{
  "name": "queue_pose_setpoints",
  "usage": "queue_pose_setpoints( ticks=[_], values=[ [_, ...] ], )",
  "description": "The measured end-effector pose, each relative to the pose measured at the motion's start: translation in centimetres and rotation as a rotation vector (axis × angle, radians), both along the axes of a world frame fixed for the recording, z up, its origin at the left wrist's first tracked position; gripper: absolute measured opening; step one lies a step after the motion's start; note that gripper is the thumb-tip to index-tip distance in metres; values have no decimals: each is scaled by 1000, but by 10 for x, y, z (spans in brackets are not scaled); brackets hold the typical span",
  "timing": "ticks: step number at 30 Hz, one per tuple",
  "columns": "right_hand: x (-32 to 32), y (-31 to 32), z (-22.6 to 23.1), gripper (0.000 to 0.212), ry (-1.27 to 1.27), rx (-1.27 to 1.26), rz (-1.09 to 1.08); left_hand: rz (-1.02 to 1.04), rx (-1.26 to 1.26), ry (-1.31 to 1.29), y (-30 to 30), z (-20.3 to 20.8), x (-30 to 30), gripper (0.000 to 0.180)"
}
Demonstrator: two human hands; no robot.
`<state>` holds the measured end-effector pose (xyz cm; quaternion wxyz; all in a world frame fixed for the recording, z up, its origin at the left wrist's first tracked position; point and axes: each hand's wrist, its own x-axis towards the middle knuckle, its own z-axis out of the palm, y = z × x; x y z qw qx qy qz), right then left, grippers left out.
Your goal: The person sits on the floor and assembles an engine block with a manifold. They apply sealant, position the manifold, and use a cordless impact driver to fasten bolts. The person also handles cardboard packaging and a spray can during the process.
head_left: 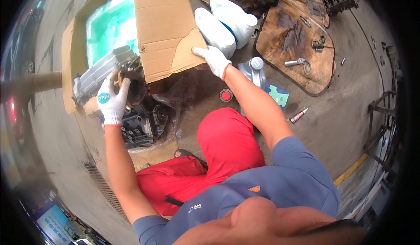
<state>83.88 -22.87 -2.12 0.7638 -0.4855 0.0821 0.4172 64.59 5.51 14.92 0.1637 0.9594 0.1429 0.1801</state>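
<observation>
My right hand (213,61), in a white knit glove, grips the lower right corner of a raised cardboard box flap (164,31), thumb on its upper face. My left hand (113,98), gloved the same way, has its fingers bent against a dark rounded engine part (134,87) at the box's near edge; their tips are partly hidden. Beside that hand a long silver metal engine cover (103,72) rests along the box edge. Green-tinted plastic wrapping (113,24) fills the open box. Below my left hand, an engine block (142,127) sits on clear plastic.
Two white jugs (216,33) and a grey bottle (253,70) stand right of the flap. Nearby are a red-topped round container (225,95), a green-blue carton (278,96) and a sealant tube (299,115). A stained brown mat (280,39) holds a filter wrench (299,63).
</observation>
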Motion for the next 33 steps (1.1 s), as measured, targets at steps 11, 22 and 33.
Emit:
queue_pose_setpoints(
  ticks=[11,22,33],
  values=[
    [50,-97,155,55,-1090,-615,240,-64,-330,132,-127,-67,106,76],
    [-23,-60,144,38,-1431,-842,439,-37,-850,65,-205,-244,145,66],
    [-44,-33,148,45,-1469,-868,687,42,-829,73,-189,-268,151,66]
  ],
)
